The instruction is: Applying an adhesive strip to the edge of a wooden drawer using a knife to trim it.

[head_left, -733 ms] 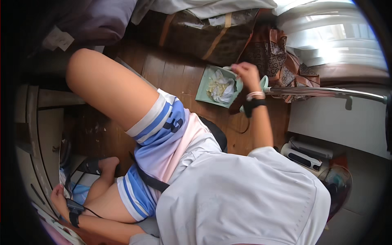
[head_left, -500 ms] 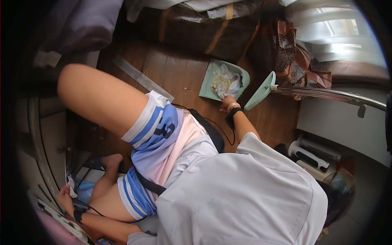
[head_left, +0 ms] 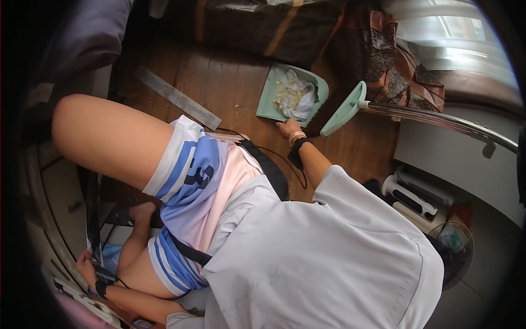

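Note:
My right hand [head_left: 289, 129] reaches down beside the near edge of a mint-green dustpan [head_left: 267, 94]. Its fingers are curled, and whatever they hold, if anything, is hidden. Crumpled white tissue [head_left: 298, 90] and pale yellowish scraps lie in the pan. Right of it stands a broom [head_left: 345, 112] with a mint-green head and dark bristles, its metal handle running off to the right. At the lower left my left hand [head_left: 86, 267] is closed next to a cabinet front [head_left: 60, 205]; what its fingers grip is too small to tell.
A flat grey strip [head_left: 178, 97] and small crumbs lie on the wooden floor [head_left: 230, 82]. Patterned brown bags [head_left: 383, 60] stand at the far right. A black cable [head_left: 296, 164] runs past my right forearm. At the right are a white-and-black appliance [head_left: 408, 197] and a fan [head_left: 455, 252].
My right hand has drawn back from the tissue to the dustpan's near edge. A white piece seen at my left hand no longer shows the same way. The whole view has shifted slightly.

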### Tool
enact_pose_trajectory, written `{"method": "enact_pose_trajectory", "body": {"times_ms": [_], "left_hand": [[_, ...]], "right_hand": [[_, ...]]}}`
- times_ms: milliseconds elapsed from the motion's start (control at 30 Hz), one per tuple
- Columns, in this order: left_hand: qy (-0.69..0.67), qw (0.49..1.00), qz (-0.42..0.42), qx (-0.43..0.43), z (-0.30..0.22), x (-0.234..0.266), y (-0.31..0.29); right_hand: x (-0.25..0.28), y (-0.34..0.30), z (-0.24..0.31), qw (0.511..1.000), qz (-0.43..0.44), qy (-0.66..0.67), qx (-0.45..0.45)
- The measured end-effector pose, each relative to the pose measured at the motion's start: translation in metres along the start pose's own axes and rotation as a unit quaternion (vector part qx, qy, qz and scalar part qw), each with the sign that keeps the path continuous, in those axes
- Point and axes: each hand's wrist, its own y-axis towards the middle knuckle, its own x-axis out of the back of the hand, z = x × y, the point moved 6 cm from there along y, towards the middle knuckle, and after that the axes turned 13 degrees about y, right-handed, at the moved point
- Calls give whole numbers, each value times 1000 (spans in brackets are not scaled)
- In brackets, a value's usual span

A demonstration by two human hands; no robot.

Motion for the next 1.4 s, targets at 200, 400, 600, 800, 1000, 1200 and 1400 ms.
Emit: {"method": "enact_pose_trajectory", "body": {"times_ms": [200, 400, 600, 800, 1000, 1200, 1400], "left_hand": [[-21, 999, 26, 21, -34, -26, -1], [56, 997, 18, -45, -31, -5, -7], [57, 993, -96, -33, -144, -20, -47], [43, 991, -130, -2, -146, -20, -51], [70, 968, -208, 125, -128, -7, -99], [21, 966, -242, 93, -141, -3, -88], [38, 955, -276, 100, -142, 13, -89]], "right_hand": [[9, -41, -89, 887, -21, 435, -150], [16, -78, -116, 967, 60, 232, -91], [8, -145, 40, 952, 182, 139, 204], [-34, -173, 185, 870, 277, -17, 408], [-30, -295, 298, 822, 250, -19, 511], [-71, -405, 344, 716, 227, -109, 651], [-65, -456, 379, 704, 248, -34, 664]]}}
